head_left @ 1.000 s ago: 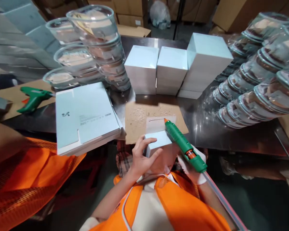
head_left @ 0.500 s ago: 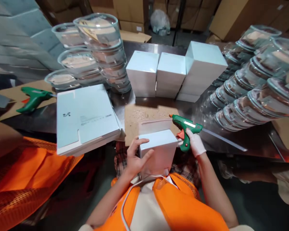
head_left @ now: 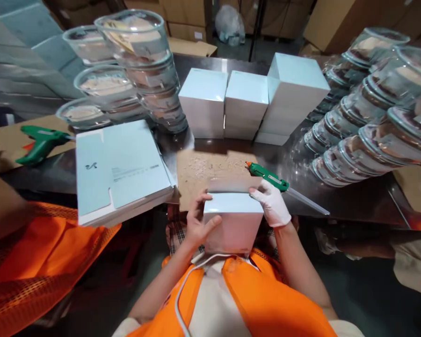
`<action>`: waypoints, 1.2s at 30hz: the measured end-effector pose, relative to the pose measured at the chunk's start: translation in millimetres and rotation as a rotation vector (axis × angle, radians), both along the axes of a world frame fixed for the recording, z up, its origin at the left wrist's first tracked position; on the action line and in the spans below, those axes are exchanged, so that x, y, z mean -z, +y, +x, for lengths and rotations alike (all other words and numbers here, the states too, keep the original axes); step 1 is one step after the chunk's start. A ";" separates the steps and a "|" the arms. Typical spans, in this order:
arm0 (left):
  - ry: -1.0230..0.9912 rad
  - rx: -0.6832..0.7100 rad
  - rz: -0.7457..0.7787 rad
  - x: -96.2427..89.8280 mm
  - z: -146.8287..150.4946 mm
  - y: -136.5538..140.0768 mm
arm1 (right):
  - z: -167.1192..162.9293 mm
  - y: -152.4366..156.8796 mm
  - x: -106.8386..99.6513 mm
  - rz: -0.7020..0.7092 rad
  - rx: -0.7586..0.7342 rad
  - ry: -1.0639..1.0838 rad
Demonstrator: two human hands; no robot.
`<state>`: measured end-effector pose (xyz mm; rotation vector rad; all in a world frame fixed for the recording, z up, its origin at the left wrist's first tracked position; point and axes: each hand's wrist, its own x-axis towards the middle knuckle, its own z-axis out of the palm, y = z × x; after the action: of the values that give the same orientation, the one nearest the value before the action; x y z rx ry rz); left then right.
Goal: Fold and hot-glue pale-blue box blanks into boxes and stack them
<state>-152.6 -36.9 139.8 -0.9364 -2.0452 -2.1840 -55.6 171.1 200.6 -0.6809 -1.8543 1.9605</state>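
A pale box (head_left: 233,224) is held upright near my chest, its far flap standing up from the top edge. My bare left hand (head_left: 199,222) grips the box's left side, thumb on the near face and fingers over the top corner. My right hand (head_left: 271,201), in a white glove, has its fingers closed at the flap's right end and the box's upper right corner. Just beyond that hand, a green glue gun (head_left: 269,177) with an orange tip lies on the table, a clear glue stick (head_left: 307,202) poking out of its back; its handle is hidden.
Cardboard (head_left: 192,171) with glue bits lies beyond the box. Flat cartons (head_left: 122,168) are piled left, near another green glue gun (head_left: 42,142). Finished-looking white boxes (head_left: 245,103) stand behind. Clear round tubs (head_left: 150,70) tower left, more tubs (head_left: 368,131) right. An orange-clad person (head_left: 38,262) is at left.
My right hand has let go of the glue gun, leaving it on the table, and moved left onto the box's flap. My left hand still holds the box.
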 end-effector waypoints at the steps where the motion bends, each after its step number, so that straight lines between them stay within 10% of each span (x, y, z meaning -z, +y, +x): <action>1: -0.029 0.009 0.061 1.5 -1.6 1.6 | 5.0 2.5 1.6 0.047 -0.047 0.028; 5: -0.029 0.099 0.166 4.2 -10.8 -0.1 | 24.1 8.5 -1.3 0.287 -0.389 0.149; 13: -0.014 0.132 0.036 -2.7 -8.9 -4.1 | 9.9 -0.5 -10.6 0.653 -0.520 0.261; 17: -0.072 0.155 0.047 -5.8 -9.9 -2.0 | 20.9 7.3 1.5 0.584 -0.397 0.224; 21: -0.071 -0.131 0.070 -20.3 -28.1 -15.6 | 69.8 12.1 21.1 0.411 0.206 0.017; 26: -0.162 -0.340 0.252 -40.6 -46.3 -3.8 | 100.1 -19.3 31.0 0.106 -0.307 -0.426; 28: -0.265 -0.356 0.369 -39.0 -39.7 9.1 | 90.0 -33.8 26.8 0.054 -0.200 -0.360; 32: -0.172 -0.237 0.151 -29.0 -11.8 1.1 | 72.1 -17.4 -12.4 0.363 0.516 -0.097; 34: 0.175 -0.274 -0.072 -33.4 -9.3 -16.6 | 72.6 -1.2 -47.4 0.658 0.449 0.006; 36: 0.514 -0.287 -0.112 -47.2 -17.6 -27.8 | 68.7 2.5 -80.4 1.019 0.042 0.051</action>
<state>-170.1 -64.7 187.0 -1.0067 -1.9145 -1.5067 13.0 173.5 281.0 -0.3168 -2.3878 0.7620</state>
